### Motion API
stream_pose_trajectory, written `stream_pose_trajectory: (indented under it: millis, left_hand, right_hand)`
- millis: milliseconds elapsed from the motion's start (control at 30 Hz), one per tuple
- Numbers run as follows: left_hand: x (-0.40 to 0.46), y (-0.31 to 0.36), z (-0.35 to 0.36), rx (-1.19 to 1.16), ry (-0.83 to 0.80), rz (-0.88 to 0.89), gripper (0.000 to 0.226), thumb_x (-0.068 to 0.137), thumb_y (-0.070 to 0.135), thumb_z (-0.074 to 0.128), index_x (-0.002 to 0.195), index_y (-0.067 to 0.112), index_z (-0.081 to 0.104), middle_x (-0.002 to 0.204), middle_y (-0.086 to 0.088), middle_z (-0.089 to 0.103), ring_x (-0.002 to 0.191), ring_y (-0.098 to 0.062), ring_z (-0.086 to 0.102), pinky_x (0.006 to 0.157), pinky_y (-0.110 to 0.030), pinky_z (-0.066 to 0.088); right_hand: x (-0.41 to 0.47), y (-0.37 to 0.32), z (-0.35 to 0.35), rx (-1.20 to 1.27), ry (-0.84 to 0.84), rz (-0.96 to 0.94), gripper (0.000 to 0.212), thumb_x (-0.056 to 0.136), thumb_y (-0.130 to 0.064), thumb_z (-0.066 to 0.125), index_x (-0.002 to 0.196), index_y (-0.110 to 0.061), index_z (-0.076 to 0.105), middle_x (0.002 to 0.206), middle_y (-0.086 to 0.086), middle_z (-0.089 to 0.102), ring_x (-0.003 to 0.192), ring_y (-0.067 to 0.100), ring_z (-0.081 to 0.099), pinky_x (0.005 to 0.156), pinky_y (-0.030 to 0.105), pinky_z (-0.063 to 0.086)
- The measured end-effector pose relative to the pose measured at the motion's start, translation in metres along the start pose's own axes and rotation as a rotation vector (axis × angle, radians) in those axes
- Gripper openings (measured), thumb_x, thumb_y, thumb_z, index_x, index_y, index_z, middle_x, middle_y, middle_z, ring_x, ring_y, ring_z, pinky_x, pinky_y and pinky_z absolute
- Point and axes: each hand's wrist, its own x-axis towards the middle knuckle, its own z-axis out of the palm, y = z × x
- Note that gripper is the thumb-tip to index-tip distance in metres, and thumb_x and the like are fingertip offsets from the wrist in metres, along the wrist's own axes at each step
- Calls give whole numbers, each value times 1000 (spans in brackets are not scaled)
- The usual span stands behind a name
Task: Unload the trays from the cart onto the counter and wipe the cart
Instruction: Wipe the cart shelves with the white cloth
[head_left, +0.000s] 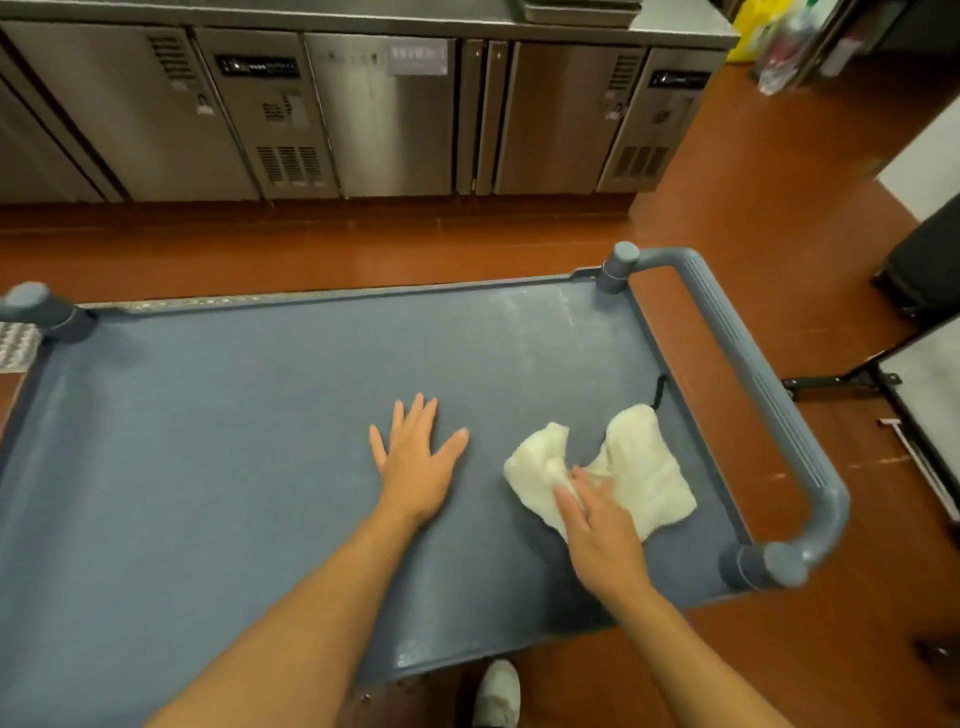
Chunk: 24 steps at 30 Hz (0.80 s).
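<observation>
Head view, looking down on a blue-grey cart (218, 415) whose top shelf carries only a white cloth (639, 467), lying crumpled near the handle end. The left hand (415, 467) is laid flat on the shelf, fingers straight and spread, its grip wide and holding nothing. The right hand (597, 530) is pressed on the cloth's near edge, some cloth apparently gathered under the fingers. A grey handle (753, 364) bounds the cart's right end. Beyond the cart, stainless-steel cabinets (363, 114) are seen under the surface (675, 23), on which stacked trays (579, 13) are partly visible. A shoe (498, 693) shows on the red floor (753, 197).
</observation>
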Motion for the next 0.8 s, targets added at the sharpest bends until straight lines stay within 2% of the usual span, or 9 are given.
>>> stream_pose_trajectory:
  millis: [67, 100, 167, 233, 367, 533, 633, 733, 800]
  left_hand:
    - [-23, 1, -18, -282, -79, -47, 75, 94, 60, 50, 155, 16, 44, 167, 1, 33, 158, -16, 18, 129, -39, 0]
    - [-42, 3, -27, -379, -107, -54, 67, 98, 53, 54, 151, 14, 48, 162, -2, 42, 154, -16, 30, 127, -34, 14]
    - [-88, 2, -41, -555, -147, -104, 43, 106, 37, 53, 139, 11, 59, 144, -3, 59, 137, -15, 49, 110, -25, 34]
    - [-137, -4, -53, -738, -229, -181, 37, 107, 43, 48, 121, 16, 69, 121, 2, 71, 122, -17, 61, 100, -31, 44]
    - [-230, -15, -86, -890, -358, -163, 52, 99, 63, 46, 115, 23, 76, 112, 3, 78, 105, -17, 72, 93, -36, 57]
    - [-317, -42, -128, -802, -428, -58, 70, 87, 79, 43, 124, 29, 75, 121, 5, 76, 117, -12, 70, 102, -35, 52]
    - [-346, -65, -131, -784, -379, -56, 59, 94, 72, 52, 112, 23, 79, 113, 1, 79, 112, -16, 72, 100, -37, 54]
    - [-365, -87, -123, -730, -268, -36, 40, 87, 58, 67, 76, 20, 74, 81, 7, 75, 79, -11, 70, 72, -25, 54]
    - [-374, -109, -110, -653, -240, -6, 27, 91, 41, 74, 75, 20, 69, 73, 9, 70, 70, -6, 65, 62, -18, 49]
  right_hand:
    - [-37, -35, 6, 217, -38, 96, 27, 107, -46, 45, 99, -33, 67, 101, -12, 68, 101, 13, 63, 81, 15, 46]
    - [-50, -51, 7, 316, -35, 154, 23, 105, -48, 50, 96, -34, 66, 96, -15, 66, 96, 10, 62, 79, 12, 46]
    - [-78, -77, 9, 591, -33, 236, 41, 90, -61, 60, 110, -26, 70, 104, -4, 73, 106, 18, 68, 97, 25, 51]
    - [-115, -93, 17, 972, -105, 191, 55, 94, -53, 61, 130, -12, 66, 126, 14, 72, 125, 34, 64, 111, 47, 47]
    - [-191, -113, 31, 1346, -281, 199, 56, 110, -41, 35, 147, -3, 52, 146, 21, 58, 138, 36, 53, 118, 52, 37]
    - [-268, -115, 69, 1437, -380, 208, 64, 110, -51, 34, 148, -3, 52, 153, 21, 51, 142, 34, 49, 122, 50, 33]
    - [-302, -109, 90, 1368, -452, 171, 65, 107, -53, 40, 150, -4, 50, 151, 23, 52, 142, 36, 49, 120, 52, 34]
    - [-319, -91, 113, 1091, -450, 113, 49, 100, -21, 67, 144, -5, 54, 139, 25, 62, 130, 42, 59, 112, 58, 43]
    - [-326, -77, 125, 900, -366, 137, 52, 90, -12, 78, 138, -13, 59, 130, 18, 69, 120, 38, 67, 103, 59, 53]
